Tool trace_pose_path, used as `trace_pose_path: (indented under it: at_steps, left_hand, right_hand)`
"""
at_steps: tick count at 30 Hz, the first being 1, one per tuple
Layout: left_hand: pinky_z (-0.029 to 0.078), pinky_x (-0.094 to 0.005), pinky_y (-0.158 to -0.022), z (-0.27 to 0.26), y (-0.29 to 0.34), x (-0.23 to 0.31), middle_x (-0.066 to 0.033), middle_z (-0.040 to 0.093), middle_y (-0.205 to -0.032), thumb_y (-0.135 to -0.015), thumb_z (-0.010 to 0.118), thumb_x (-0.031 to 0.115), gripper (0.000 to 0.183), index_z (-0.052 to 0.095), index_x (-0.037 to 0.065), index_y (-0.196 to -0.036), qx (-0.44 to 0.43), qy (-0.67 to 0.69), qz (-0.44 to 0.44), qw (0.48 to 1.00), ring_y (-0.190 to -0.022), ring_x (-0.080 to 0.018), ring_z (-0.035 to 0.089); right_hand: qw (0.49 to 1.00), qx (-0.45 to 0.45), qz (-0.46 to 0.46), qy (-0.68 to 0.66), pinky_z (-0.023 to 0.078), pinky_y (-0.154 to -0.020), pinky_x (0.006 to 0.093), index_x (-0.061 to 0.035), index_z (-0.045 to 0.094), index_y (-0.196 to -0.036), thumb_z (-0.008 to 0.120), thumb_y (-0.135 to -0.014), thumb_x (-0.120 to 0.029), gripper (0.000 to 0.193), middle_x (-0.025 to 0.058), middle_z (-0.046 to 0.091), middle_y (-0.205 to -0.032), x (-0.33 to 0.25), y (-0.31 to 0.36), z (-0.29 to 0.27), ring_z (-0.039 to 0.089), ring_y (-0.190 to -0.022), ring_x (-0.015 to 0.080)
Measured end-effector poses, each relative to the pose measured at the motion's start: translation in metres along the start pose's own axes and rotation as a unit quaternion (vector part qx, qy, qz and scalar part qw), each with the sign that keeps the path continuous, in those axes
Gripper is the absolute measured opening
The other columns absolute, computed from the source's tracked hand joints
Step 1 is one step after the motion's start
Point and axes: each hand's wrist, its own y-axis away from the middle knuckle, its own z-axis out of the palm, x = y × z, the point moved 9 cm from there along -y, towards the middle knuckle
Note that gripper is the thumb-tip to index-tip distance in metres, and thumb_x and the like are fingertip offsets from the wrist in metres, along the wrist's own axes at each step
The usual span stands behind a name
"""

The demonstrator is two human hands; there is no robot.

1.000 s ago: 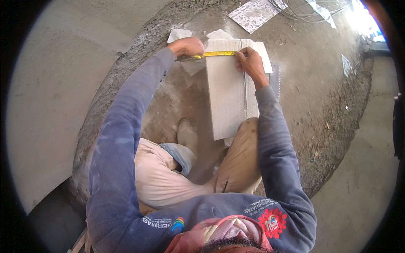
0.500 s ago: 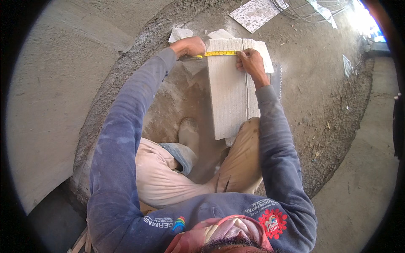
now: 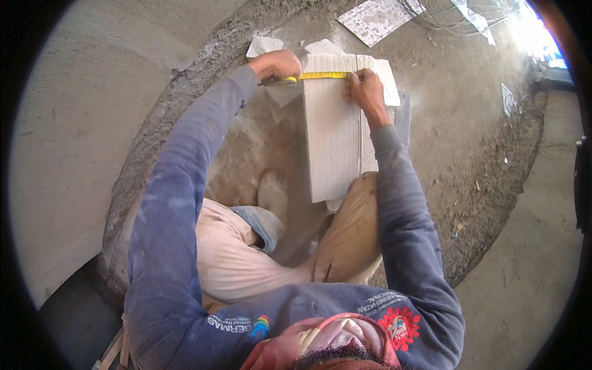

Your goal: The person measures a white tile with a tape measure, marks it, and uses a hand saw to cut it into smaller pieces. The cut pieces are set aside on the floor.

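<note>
A pale grey lightweight concrete block [image 3: 333,135] lies lengthwise in front of me, with a straight line or groove running along its right part. Across its far end stretches a yellow tape measure [image 3: 324,75]. My left hand [image 3: 279,64] is closed around the tape's case just off the block's left edge; the case is mostly hidden by the fingers. At the other end, my right hand [image 3: 368,92] pinches the tape's tip near the groove, its fingers resting on the block's top.
Broken pale block pieces [image 3: 264,46] lie beyond the block. A toothed saw blade [image 3: 404,117] shows along its right side. Farther off are a speckled tile [image 3: 377,21] and coiled wire [image 3: 456,15]. A rough concrete wall [image 3: 105,111] rises at the left. My knee touches the block's near right part.
Both hands hold nearly the same places on the tape and block. The view has shifted slightly; nothing has been let go.
</note>
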Motion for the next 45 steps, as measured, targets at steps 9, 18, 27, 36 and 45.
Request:
trace_pose_path:
  at_steps: [9,18,27,36,45]
  left_hand:
    - [0.056,-0.0402,-0.086,-0.002,-0.002,0.006,-0.0123,0.085,-0.101,-0.086,0.078,0.024,0.032,0.088,0.005,-0.11,0.009,-0.049,0.02,0.999,-0.095,-0.0244,0.074]
    - [0.057,-0.0425,-0.086,-0.003,-0.007,-0.013,-0.0122,0.086,-0.102,-0.081,0.076,0.023,0.035,0.089,0.006,-0.109,0.002,-0.143,0.054,0.988,-0.095,-0.0268,0.075]
    - [0.058,-0.0433,-0.09,0.013,-0.022,-0.008,-0.0148,0.085,-0.112,-0.081,0.077,0.027,0.038,0.087,0.005,-0.111,-0.013,-0.043,0.057,0.997,-0.1,-0.0273,0.077]
    - [0.059,-0.0453,-0.085,0.015,-0.046,-0.049,-0.0206,0.084,-0.11,-0.079,0.078,0.025,0.044,0.085,0.0,-0.115,0.002,-0.069,0.101,0.993,-0.097,-0.028,0.076]
    - [0.059,-0.0443,-0.09,0.012,0.009,0.007,-0.0177,0.084,-0.114,-0.084,0.074,0.025,0.037,0.086,0.003,-0.112,0.004,-0.071,0.085,0.994,-0.101,-0.0309,0.078]
  right_hand:
    - [0.99,-0.027,0.065,-0.121,0.063,-0.065,0.0411,0.0038,0.072,-0.117,0.074,-0.106,-0.022,0.028,0.0162,0.08,-0.08,0.005,0.003,0.007,0.08,-0.067,0.0261]
    - [0.984,-0.128,0.031,-0.12,0.065,-0.058,0.0369,-0.0025,0.065,-0.125,0.063,-0.112,-0.012,0.016,0.0105,0.073,-0.086,-0.038,0.0,0.022,0.075,-0.068,0.0204]
    - [0.996,-0.086,-0.025,-0.002,0.063,-0.069,0.0435,-0.0066,0.074,-0.123,0.062,-0.107,-0.017,0.023,0.0193,0.08,-0.085,-0.02,0.007,0.004,0.08,-0.068,0.031]
    - [0.991,-0.132,-0.021,-0.011,0.062,-0.067,0.042,-0.0068,0.076,-0.122,0.06,-0.109,-0.018,0.024,0.0152,0.078,-0.082,-0.04,-0.005,0.011,0.08,-0.067,0.0266]
    - [0.99,-0.14,0.01,0.002,0.064,-0.07,0.0437,-0.0077,0.074,-0.123,0.059,-0.108,-0.018,0.024,0.0183,0.08,-0.086,-0.026,0.009,0.003,0.08,-0.069,0.0289]
